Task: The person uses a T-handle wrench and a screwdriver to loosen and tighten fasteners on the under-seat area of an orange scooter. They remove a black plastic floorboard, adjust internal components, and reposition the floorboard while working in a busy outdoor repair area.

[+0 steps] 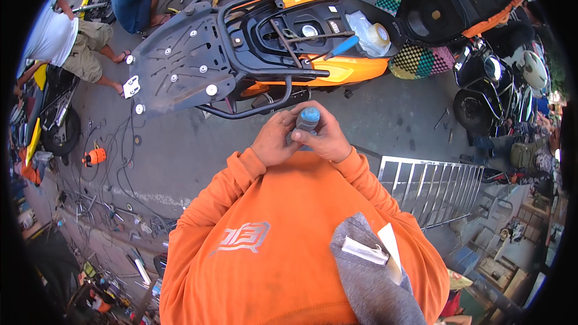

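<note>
Close in front of my orange sweatshirt [289, 216], both hands are wrapped around a small dark container with a worn blue top [308, 115], perhaps a bottle. My left hand [274, 139] curls against its left side, and my right hand [326, 134] closes round its right, thumb across the front. Just beyond them lies an orange-and-black motor scooter [343, 71] with its seat [451, 9] flipped up. Across its open compartment rest a blue-handled screwdriver [342, 47] and a dark metal T-shaped tool [284, 41]. A clear plastic bag [361, 27] sits beside them.
A black rack plate [180, 54] juts left from the scooter. Cables [123, 159] and an orange tool [94, 156] lie on the ground at left. A metal barred frame [427, 183] stands at right. Two people [133, 3] [75, 42] are at far left, another beyond the scooter.
</note>
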{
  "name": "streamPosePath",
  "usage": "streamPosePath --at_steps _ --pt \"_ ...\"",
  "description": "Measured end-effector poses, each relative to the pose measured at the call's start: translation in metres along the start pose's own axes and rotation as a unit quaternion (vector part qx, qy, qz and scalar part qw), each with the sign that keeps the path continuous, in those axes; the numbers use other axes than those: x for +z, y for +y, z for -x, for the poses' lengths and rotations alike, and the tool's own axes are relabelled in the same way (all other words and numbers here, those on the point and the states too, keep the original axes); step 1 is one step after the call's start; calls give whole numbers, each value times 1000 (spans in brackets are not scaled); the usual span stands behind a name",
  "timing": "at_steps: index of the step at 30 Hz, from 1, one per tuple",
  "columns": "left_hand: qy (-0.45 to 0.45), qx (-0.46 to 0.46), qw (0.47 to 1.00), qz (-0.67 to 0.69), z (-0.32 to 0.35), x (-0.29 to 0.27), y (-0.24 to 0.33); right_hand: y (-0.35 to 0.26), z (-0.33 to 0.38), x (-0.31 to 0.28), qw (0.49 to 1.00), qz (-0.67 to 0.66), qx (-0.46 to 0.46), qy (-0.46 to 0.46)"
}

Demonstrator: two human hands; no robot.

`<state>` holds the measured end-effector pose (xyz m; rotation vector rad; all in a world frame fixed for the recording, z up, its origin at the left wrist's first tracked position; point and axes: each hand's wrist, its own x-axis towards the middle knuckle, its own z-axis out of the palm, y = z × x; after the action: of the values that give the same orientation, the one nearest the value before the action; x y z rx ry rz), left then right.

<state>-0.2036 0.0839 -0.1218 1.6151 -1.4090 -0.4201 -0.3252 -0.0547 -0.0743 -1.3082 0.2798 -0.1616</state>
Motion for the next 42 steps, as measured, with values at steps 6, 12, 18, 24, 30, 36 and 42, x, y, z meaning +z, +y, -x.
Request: streamPosePath --at_steps 6,12,18,24,30,36,42 --pt "-60 -158 979 111 42 -23 -17 -1 9 11 993 28 111 7" --pt "-80 -247 962 84 79 -40 -22 -2 9 -45 938 295 169 63" --pt "-149 -286 946 40 98 -65 -41 -26 -31 -73 930 139 -63 336" --pt "-111 -420 898 -71 145 -42 -95 -45 -78 -75 926 101 -137 336" --pt "147 -722 676 8 264 38 -128 -54 -98 -58 957 -46 -54 281" --pt "194 -809 546 95 319 62 -121 -70 -107 -46 960 -57 6 275" --pt "113 -814 548 159 308 26 -159 -76 -116 -54 964 7 25 265"
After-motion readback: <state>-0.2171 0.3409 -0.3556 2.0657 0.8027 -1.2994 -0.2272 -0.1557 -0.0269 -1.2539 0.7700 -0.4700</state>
